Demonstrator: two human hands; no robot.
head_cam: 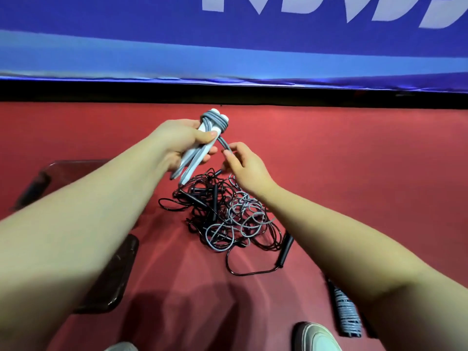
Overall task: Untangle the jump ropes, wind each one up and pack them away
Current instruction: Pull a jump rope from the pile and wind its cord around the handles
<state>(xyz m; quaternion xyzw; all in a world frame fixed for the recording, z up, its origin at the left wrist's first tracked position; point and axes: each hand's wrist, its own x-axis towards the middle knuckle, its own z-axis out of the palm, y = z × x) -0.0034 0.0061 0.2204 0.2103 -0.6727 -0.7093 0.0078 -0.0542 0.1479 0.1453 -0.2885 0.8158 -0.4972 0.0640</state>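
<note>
Our right fingertips pinch the grey cord, thumb and forefinger closed on it; the rest of the right hand curls loosely and holds nothing else. The left hand has fingers and thumb clamped round the two white handles, held side by side in the air above the far edge of the tangle. A few grey turns bind the handles' top ends, and the cord runs from them down to our pinch. To wind well, we judge the cord should stay lightly taut, each new turn lying snug beside the last and working down the handles, with the left grip firm so the pair does not splay. Slack should come up gently: the grey loops in the tangle look interlaced with thin black cords, so a hard pull would probably tighten knots, though we cannot tell which grey loops belong to this rope. The cord looks thick, smooth and springy, likely to uncoil if released. Among the tangle lie slim black handles, one at its near right edge. Nearer us, right of the tangle, a wound rope lies on the red floor. Left of the tangle, a dark box shows partly behind our arm.
</note>
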